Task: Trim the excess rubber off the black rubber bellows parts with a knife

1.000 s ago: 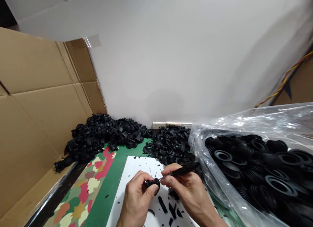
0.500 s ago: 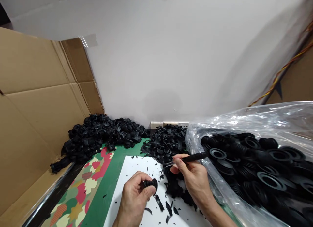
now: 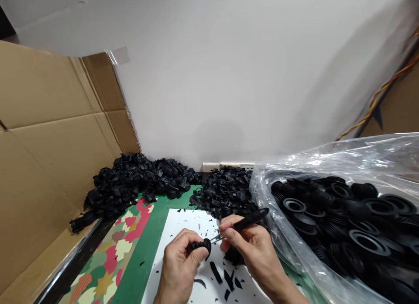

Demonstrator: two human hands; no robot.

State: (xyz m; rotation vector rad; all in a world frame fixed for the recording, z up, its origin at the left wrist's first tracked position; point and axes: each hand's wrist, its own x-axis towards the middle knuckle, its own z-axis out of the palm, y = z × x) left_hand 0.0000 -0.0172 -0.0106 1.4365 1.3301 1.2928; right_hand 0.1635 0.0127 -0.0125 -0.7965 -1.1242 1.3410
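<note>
My left hand pinches a small black ribbed rubber part between thumb and fingers, above a white sheet. In my right hand is a slim tool with a thick black handle and a thin metal tip. That tip reaches the right side of the rubber part; whether it cuts in or only touches, I cannot tell. Black rubber strips and small crumbs lie on the sheet below my hands. Part of the scrap by my right hand is hidden behind it.
Black rubber parts lie heaped at the back left, beside a heap of scraps. A clear plastic bag on the right holds many ribbed black parts. A cardboard wall stands left; a power strip lies behind.
My right hand has moved left and slightly down, bringing the tool's tip to the rubber part. My left hand stays nearly in place with its hold unchanged.
</note>
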